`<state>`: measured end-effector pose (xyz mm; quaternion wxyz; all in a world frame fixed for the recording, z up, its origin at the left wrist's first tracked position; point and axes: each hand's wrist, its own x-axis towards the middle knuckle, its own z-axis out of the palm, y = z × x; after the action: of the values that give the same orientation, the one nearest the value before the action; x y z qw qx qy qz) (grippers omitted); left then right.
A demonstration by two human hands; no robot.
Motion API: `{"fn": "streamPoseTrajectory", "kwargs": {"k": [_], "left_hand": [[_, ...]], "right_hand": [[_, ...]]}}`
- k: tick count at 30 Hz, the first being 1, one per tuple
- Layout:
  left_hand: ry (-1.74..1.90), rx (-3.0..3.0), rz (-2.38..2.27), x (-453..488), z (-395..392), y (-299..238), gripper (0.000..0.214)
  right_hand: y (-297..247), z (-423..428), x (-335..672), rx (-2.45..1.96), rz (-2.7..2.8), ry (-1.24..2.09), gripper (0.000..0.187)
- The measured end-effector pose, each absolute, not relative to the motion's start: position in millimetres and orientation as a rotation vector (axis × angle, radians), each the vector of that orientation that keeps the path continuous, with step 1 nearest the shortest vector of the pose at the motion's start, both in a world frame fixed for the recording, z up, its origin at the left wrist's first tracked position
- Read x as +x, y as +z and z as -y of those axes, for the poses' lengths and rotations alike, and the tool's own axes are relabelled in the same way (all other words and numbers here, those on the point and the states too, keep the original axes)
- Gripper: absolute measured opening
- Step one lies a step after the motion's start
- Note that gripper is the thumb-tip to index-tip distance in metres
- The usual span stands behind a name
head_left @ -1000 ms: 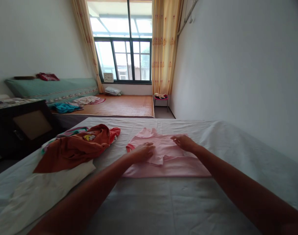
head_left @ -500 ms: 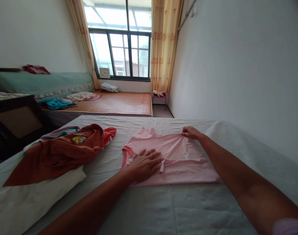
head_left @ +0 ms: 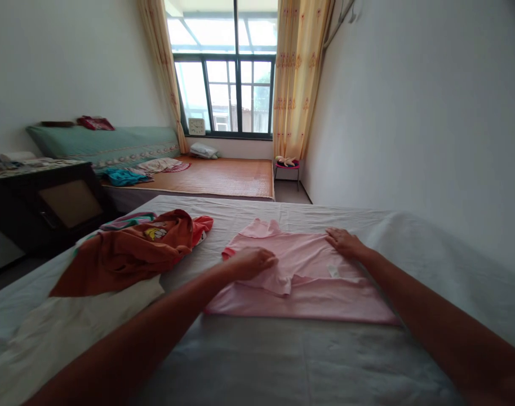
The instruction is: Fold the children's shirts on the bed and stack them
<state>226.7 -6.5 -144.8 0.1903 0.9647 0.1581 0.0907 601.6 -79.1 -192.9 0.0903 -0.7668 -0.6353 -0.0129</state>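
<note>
From the head camera: pink shirt (head_left: 308, 254) lying flat on the white sheet (head_left: 257, 361), right of a heap of clothes (head_left: 168, 242), near edge running almost straight from left to right, coral trim (head_left: 227, 253) at the left end. Plain sheet between that near edge and the bottom of the view, a narrower strip between shirt and heap, another band between the shirt's far side and the sheet's far edge. To the right, sheet stretching on toward the white wall (head_left: 430, 113). Beyond the far edge, a gap of floor (head_left: 287, 190) between the mat-covered bed (head_left: 223, 176) and the wall, with a stool (head_left: 297, 166) standing there.

Left hand (head_left: 254, 263) over the shirt's left part, fingers bent and close together; cannot tell whether pinching cloth. Right hand (head_left: 344, 243) at the shirt's far right edge, fingers stretched out and slightly apart, touching the fabric.

By count: two hands, one pink shirt, one white label (head_left: 334, 272) on it. In the heap, one rust-brown garment (head_left: 122, 256) on top, one cream cloth (head_left: 101, 316) nearest; number of pieces underneath impossible to tell. Farther off, one dark cabinet (head_left: 12, 208), one blue cloth (head_left: 124, 177), one square clock (head_left: 196, 126), one window (head_left: 237, 96), two curtains (head_left: 297, 84).
</note>
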Motion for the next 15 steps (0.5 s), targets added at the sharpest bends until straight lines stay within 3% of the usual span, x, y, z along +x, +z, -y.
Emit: {"fn": "streamPoseTrajectory", "kwargs": {"k": [5, 10, 15], "left_hand": [[0.427, 2.569, -1.239, 233, -69, -137, 0.035], [0.451, 2.439, -1.43, 246, -106, -151, 0.034], [0.512, 2.294, -1.421, 261, -114, -156, 0.022]], "right_hand": [[-180, 69, 622, -2.295, 1.854, -0.022, 0.036], [-169, 65, 615, -2.143, 1.823, 0.115, 0.023], [-166, 69, 615, -1.998, 1.731, 0.354, 0.028]]}}
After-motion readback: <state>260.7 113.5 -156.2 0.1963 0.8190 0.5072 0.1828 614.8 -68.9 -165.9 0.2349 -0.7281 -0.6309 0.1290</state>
